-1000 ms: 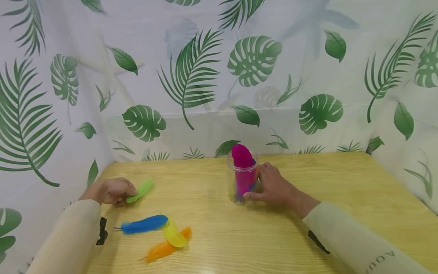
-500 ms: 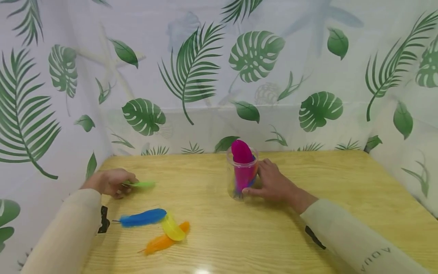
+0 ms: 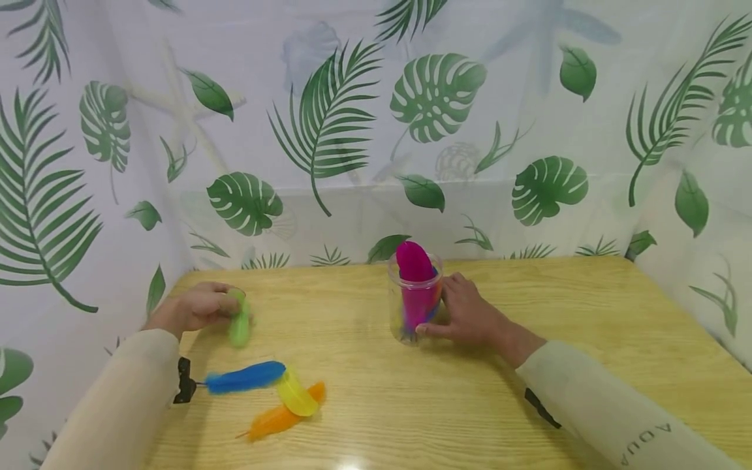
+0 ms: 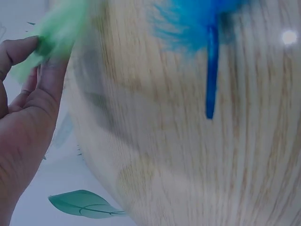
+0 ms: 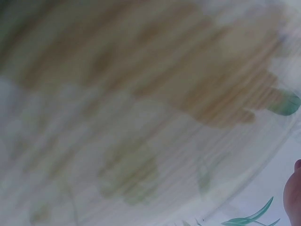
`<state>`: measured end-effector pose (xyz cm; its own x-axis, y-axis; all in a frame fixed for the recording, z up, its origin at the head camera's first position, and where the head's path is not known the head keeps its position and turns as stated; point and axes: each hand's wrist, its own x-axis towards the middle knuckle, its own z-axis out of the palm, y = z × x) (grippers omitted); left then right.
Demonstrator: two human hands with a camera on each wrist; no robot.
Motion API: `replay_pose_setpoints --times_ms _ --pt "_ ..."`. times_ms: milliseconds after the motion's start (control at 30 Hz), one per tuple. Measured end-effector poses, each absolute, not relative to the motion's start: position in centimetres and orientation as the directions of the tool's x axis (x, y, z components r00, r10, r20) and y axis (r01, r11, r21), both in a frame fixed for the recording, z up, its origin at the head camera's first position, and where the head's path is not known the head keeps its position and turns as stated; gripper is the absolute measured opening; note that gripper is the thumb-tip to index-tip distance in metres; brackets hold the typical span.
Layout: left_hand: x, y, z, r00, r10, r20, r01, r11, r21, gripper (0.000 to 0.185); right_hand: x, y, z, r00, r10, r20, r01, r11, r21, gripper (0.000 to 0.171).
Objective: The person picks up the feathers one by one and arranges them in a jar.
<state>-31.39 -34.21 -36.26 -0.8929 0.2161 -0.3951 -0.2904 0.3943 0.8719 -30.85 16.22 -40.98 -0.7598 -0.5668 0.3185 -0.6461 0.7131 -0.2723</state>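
My left hand (image 3: 204, 307) pinches a light green feather (image 3: 239, 326) above the left side of the table. In the left wrist view the green feather (image 4: 66, 28) is blurred between thumb and fingers. My right hand (image 3: 470, 320) holds a clear plastic jar (image 3: 397, 316) from its right side, thumb in front and fingers behind. A magenta feather (image 3: 414, 262) sticks up out of the jar, with blue and some orange beside it. Only a sliver of the right hand (image 5: 293, 200) shows in the right wrist view; the jar cannot be made out there.
On the wooden table (image 3: 364, 418) lie a blue feather (image 3: 245, 377), a yellow feather (image 3: 296, 393) and an orange feather (image 3: 271, 423). The yellow one overlaps the orange. A leaf-print cloth (image 3: 352, 222) rises behind the table and along both sides.
The green feather has turned in my left hand, from pointing right to hanging down toward the front. The right hand stays at the jar, and the feathers on the table stay put.
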Motion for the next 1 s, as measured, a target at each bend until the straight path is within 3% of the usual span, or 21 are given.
replay_pose_setpoints --times_ms 133,433,1000 --pt "-31.4 -33.6 -35.9 -0.901 0.189 -0.39 -0.277 0.439 0.855 0.076 -30.8 16.3 -41.1 -0.754 -0.568 0.33 -0.651 0.714 -0.257 0.07" --pt "-31.4 -32.5 -35.6 -0.895 0.217 -0.389 -0.281 0.402 0.872 0.064 -30.6 16.5 -41.0 -0.749 -0.572 0.335 -0.656 0.712 -0.251 0.076" --pt "-31.7 -31.8 -35.6 -0.909 0.276 -0.311 -0.18 0.412 0.893 0.045 -30.6 16.3 -41.4 -0.748 -0.563 0.352 -0.656 0.709 -0.259 0.076"
